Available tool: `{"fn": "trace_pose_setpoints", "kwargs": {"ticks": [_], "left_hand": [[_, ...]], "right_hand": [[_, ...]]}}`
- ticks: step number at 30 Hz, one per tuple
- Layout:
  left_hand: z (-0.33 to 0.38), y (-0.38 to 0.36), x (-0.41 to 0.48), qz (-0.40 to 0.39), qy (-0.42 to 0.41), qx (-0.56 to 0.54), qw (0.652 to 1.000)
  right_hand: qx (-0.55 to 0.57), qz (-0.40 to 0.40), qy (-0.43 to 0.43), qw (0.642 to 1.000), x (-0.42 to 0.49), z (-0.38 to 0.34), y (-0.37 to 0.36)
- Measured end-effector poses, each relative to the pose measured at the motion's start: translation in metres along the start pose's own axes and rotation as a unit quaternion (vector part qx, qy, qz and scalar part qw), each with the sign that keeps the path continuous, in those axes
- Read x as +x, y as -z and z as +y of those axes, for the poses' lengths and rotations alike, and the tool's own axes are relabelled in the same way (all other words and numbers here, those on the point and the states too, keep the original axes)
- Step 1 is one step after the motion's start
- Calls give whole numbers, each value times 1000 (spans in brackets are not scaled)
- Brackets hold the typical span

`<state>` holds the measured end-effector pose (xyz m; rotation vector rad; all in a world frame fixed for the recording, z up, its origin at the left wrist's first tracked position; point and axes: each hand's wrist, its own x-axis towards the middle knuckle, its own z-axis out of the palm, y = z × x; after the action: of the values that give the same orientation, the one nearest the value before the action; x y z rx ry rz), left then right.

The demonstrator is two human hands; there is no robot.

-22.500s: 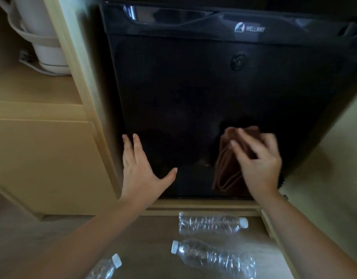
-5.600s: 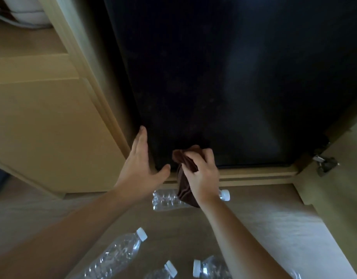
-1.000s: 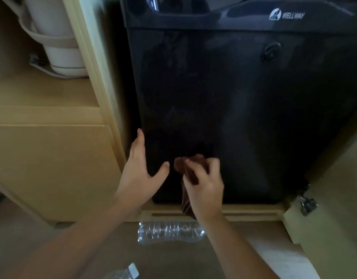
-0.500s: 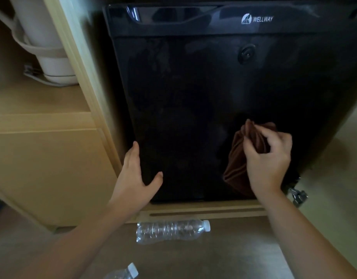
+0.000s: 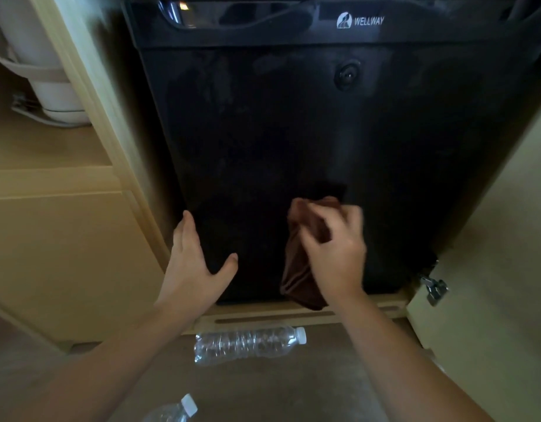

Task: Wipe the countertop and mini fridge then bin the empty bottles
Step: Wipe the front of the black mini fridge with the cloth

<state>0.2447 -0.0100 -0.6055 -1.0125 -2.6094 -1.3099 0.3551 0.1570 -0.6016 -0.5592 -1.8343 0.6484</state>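
Note:
The black mini fridge (image 5: 293, 123) fills the middle of the view, its door shut inside a wooden cabinet. My right hand (image 5: 334, 254) grips a brown cloth (image 5: 296, 266) and presses it against the lower part of the door. My left hand (image 5: 193, 260) lies flat, fingers spread, on the door's lower left corner. An empty clear bottle (image 5: 251, 342) with a white cap lies on its side on the floor just below the fridge. A second bottle (image 5: 174, 411) shows at the bottom edge, partly cut off.
A cabinet door (image 5: 491, 269) stands open at the right, its metal hinge (image 5: 435, 289) near the fridge's lower corner. At the left are a wooden shelf (image 5: 49, 147) with a white kettle (image 5: 49, 71) and a drawer front (image 5: 65, 254) below. The floor is brown.
My right hand has swept the cloth leftward across the lower door from the right side in the last half second. The left hand has stayed flat on the door.

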Motion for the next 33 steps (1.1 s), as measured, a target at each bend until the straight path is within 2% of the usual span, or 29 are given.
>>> {"fn": "trace_pose_setpoints", "kwargs": {"ticks": [3,8,14,16,21,29,33], "left_hand": [[0,0,0,-4,3,-2,1000],[-6,12,-8,-6,-35,78,996],[-15,29,-25,43,-76,164,983],[-19,34,-30,54,-66,167,982],[-2,50,-45,44,-27,163,985],[78,122,-61,-22,36,180,983],[121,174,-68,-17,105,174,979]], "right_hand": [[-5,30,-56,998,4,20,24],[-5,-65,-29,997,-23,9,16],[127,-151,-164,967,-66,-32,-32],[136,-159,-183,961,-75,-39,-39],[81,-198,-199,956,-71,-67,-27],[19,-286,-209,935,-23,-157,31],[21,-312,-241,919,15,-212,58]]}}
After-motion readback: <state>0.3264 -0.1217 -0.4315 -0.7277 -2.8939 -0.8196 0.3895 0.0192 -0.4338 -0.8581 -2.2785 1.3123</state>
